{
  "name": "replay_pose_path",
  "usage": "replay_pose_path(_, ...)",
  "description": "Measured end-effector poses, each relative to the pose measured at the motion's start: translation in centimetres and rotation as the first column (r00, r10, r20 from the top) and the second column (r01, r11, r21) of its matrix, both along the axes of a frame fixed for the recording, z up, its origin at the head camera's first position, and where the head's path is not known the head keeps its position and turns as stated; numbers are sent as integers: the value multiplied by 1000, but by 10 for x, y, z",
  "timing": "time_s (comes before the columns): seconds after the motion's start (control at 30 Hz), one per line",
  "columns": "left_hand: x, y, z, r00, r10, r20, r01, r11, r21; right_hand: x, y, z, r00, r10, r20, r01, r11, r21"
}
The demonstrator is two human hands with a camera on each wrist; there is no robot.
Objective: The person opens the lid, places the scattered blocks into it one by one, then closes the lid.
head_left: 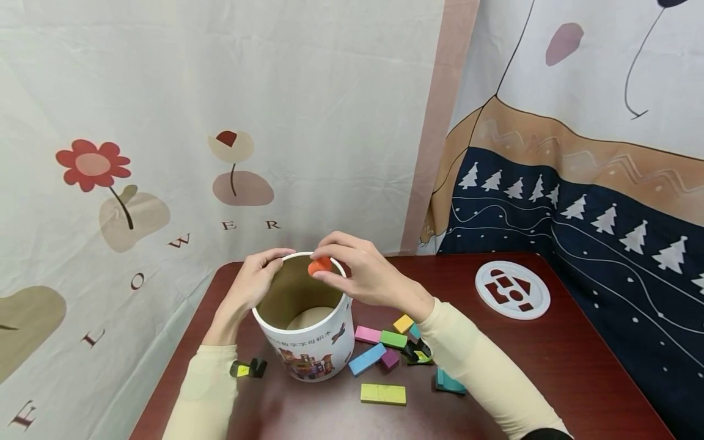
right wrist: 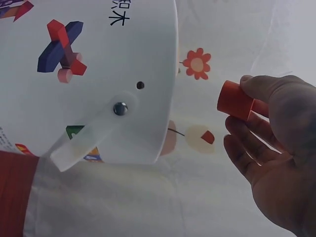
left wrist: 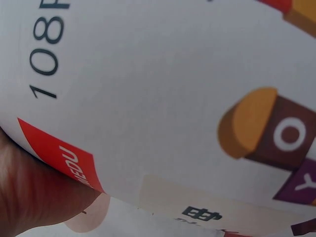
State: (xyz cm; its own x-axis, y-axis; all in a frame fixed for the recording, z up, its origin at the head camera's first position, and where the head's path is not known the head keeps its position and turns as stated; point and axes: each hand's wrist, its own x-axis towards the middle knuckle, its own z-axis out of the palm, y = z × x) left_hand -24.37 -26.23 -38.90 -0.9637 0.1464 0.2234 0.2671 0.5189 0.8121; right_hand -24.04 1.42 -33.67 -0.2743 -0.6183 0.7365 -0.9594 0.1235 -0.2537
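Observation:
A white bucket (head_left: 313, 354) with printed pictures of blocks stands on the table, its top uncovered and its bottom in sight. My left hand (head_left: 253, 282) grips the left side of its rim. The bucket wall (left wrist: 148, 108) fills most of the left wrist view, with part of that hand (left wrist: 39, 195) at the lower left. Over the right part of the bucket's mouth, my right hand (head_left: 367, 275) pinches an orange-red block (head_left: 319, 266) between thumb and fingers. In the right wrist view, this short, round-sided block (right wrist: 235, 101) is apart from the bucket.
Right of the bucket lie several loose blocks, among them a blue block (head_left: 367, 359), a pink block (head_left: 367, 334) and a yellow-green block (head_left: 383, 394). A white lid with shaped holes (head_left: 536, 299) lies at the back right. Printed cloth (head_left: 341, 122) hangs behind the table.

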Motion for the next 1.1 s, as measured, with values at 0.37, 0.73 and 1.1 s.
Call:
replay_pose_path(0.37, 0, -2, -2, 1000, -17, 15, 16, 1000, 20, -5, -21, -7, 1000, 0, 7, -1, 991, 135)
replay_pose_path(0.73, 0, -1, -1, 1000, -19, 14, 19, 1000, 14, -4, -28, -10, 1000, -14, 15, 9, 969, 247)
replay_pose_path(1.1, -1, -2, -1, 1000, -22, 11, 22, 1000, 14, -2, -28, -8, 1000, -17, 8, 14, 965, 263)
